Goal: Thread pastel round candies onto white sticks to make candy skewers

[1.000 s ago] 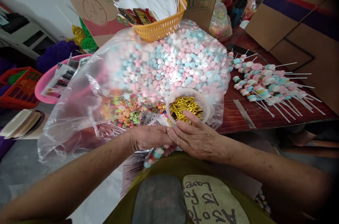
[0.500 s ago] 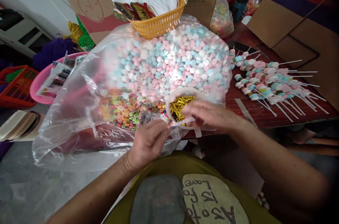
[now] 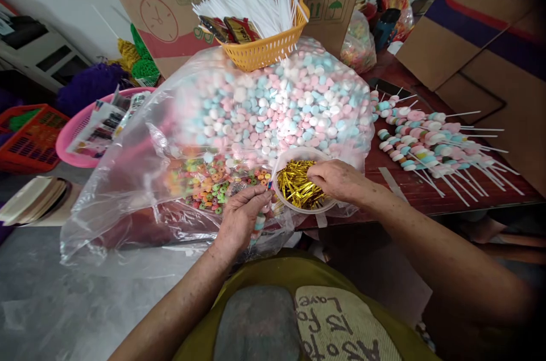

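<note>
My left hand is closed around the top of a marshmallow skewer in clear plastic, whose pastel pieces show below my fingers. A small piece of white stick or gathered wrapper pokes out past my fingertips. My right hand reaches over the rim of a round white tub, its fingers pinched on the gold twist ties inside. Just what lies between those fingertips is partly hidden. Behind both hands spreads a large clear bag of pink, blue and white marshmallows. Ring-shaped candies lie near my left hand.
Finished marshmallow skewers are piled at the right on the red table. A yellow basket of white sticks stands at the back before a cardboard box. At the left are a pink basin and an orange basket.
My right hand has moved off the white strip by my left hand, to the gold twist ties, and its fingers have closed. My left hand has shifted slightly left and up.
</note>
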Demonstrator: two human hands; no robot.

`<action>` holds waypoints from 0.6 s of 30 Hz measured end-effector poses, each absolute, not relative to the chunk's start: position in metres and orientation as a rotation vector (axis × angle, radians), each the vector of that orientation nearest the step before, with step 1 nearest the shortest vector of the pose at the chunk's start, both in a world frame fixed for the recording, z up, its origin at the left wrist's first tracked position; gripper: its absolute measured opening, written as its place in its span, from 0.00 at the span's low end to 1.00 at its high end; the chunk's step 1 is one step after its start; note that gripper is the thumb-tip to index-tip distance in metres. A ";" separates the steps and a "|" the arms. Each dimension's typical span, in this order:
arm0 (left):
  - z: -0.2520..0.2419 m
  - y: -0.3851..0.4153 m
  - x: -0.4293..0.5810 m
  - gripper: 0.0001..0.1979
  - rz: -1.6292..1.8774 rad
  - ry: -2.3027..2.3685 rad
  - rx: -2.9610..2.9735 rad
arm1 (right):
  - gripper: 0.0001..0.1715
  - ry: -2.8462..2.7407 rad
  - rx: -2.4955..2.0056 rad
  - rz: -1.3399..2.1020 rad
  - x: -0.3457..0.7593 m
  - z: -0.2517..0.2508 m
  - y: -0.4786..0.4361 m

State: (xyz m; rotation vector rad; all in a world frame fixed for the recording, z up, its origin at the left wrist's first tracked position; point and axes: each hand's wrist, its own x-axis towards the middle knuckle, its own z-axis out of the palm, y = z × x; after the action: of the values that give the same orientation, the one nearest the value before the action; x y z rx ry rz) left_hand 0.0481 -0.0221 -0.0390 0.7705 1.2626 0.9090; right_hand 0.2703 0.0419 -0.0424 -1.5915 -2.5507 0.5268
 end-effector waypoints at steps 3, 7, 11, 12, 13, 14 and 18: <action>-0.035 -0.020 0.053 0.13 0.882 1.229 0.747 | 0.12 -2.491 -1.609 0.560 0.277 -0.037 0.043; -0.027 -0.016 0.059 0.14 0.866 1.215 0.744 | 0.08 -2.197 -1.490 0.846 0.277 -0.025 0.032; -0.025 -0.012 0.070 0.12 0.868 1.176 0.757 | 0.16 -1.641 -1.245 1.376 0.255 -0.021 0.005; -0.026 -0.012 0.073 0.11 0.885 1.171 0.764 | 0.17 -1.564 -1.207 1.447 0.247 -0.023 -0.001; -0.026 -0.011 0.075 0.10 0.905 1.176 0.775 | 0.18 -1.508 -1.177 1.493 0.239 -0.026 -0.005; -0.027 -0.011 0.077 0.09 0.921 1.186 0.796 | 0.18 -1.466 -1.157 1.524 0.233 -0.028 -0.008; -0.026 -0.015 0.075 0.09 0.849 1.254 0.911 | 0.19 -1.384 -1.148 1.648 0.221 -0.036 -0.005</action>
State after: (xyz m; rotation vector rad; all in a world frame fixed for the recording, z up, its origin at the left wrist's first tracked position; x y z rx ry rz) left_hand 0.0751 -0.0149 -0.0256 0.9107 1.2542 0.8487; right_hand 0.2215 -0.0048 -0.0357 -1.1484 -1.3840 1.6481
